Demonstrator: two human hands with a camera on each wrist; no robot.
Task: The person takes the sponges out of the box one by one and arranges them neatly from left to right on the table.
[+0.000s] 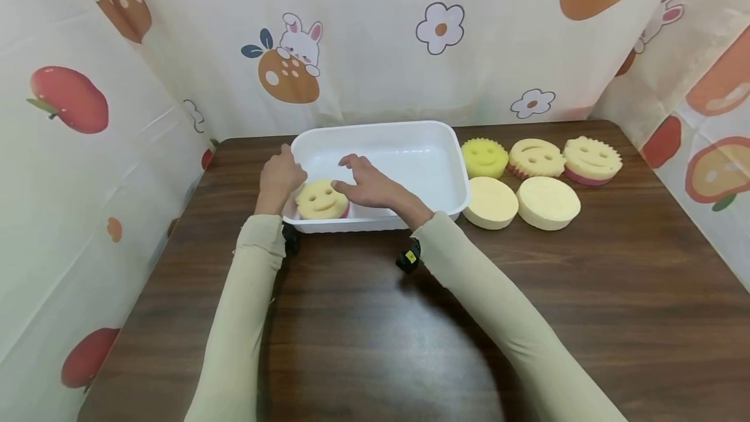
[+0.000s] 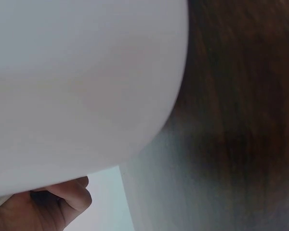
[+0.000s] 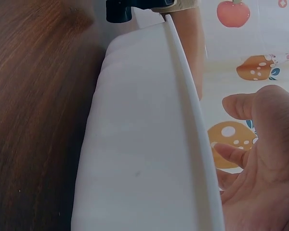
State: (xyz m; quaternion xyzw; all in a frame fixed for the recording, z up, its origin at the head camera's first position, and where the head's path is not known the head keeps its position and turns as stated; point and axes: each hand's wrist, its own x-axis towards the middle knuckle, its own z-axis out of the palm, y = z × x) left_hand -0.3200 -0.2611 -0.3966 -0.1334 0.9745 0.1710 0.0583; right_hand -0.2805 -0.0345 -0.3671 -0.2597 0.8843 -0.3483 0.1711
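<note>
A white rectangular tray (image 1: 410,161) stands at the back of the table. My left hand (image 1: 281,178) grips its left rim with curled fingers; in the left wrist view that hand (image 2: 62,204) shows partly behind the tray wall (image 2: 96,106). Inside the tray's front left corner lies a round smiley-face sponge (image 1: 321,200), pale yellow over pink. My right hand (image 1: 375,185) hovers over the tray just right of this sponge, thumb and fingers spread apart and holding nothing. The right wrist view has the same hand (image 3: 260,168) beyond the tray's front wall (image 3: 135,125).
Right of the tray sit a yellow smiley sponge (image 1: 484,157), two cream-and-pink smiley sponges (image 1: 536,158), and two plain round cream sponges (image 1: 549,203). The nearest ones stand right by the tray's right side. A patterned curtain (image 1: 375,38) hangs behind the dark wooden table (image 1: 351,318).
</note>
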